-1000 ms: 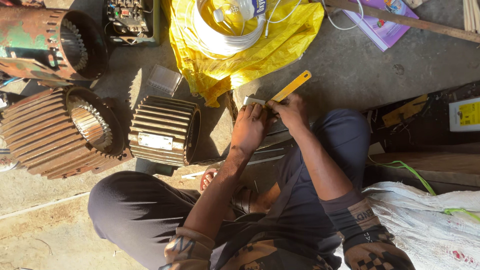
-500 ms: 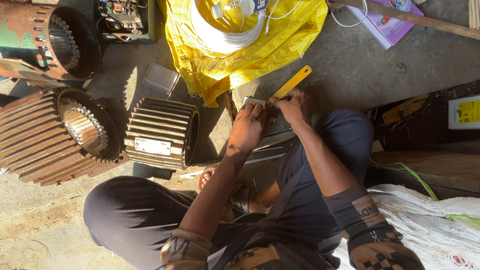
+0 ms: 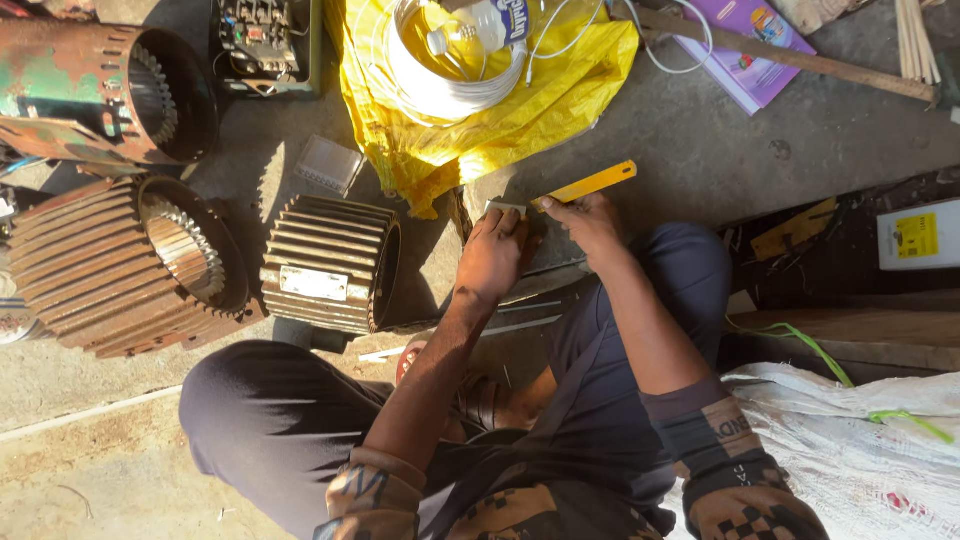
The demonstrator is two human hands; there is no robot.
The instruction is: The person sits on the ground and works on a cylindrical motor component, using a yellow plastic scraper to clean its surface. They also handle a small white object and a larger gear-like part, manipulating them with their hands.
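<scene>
At far left on the concrete floor (image 3: 700, 160) lie a rusty green casing (image 3: 90, 85) and, below it, a large ribbed motor housing (image 3: 120, 265). Just beside that sits a smaller ribbed housing (image 3: 325, 262). Above these is a box of electrical parts (image 3: 262, 42), and next to it a yellow plastic sheet (image 3: 480, 120) carrying a coil of white wire (image 3: 440, 85).

My left hand (image 3: 492, 255) presses flat on a small pale strip (image 3: 505, 208), fingers closed down over it, pinning it against the surface in front of my knees. My right hand (image 3: 590, 222) grips the near end of a yellow ruler (image 3: 588, 184) between fingers and thumb; the ruler angles up and to the right, its lower end touching the strip.

Judged step: measuring or marking the strip against the ruler. The next move likely calls for keeping the strip pinned and the ruler edge aligned without slipping.

At right lie a purple booklet (image 3: 750, 50), a wooden stick (image 3: 800, 58) and a white woven sack (image 3: 860, 450).
</scene>
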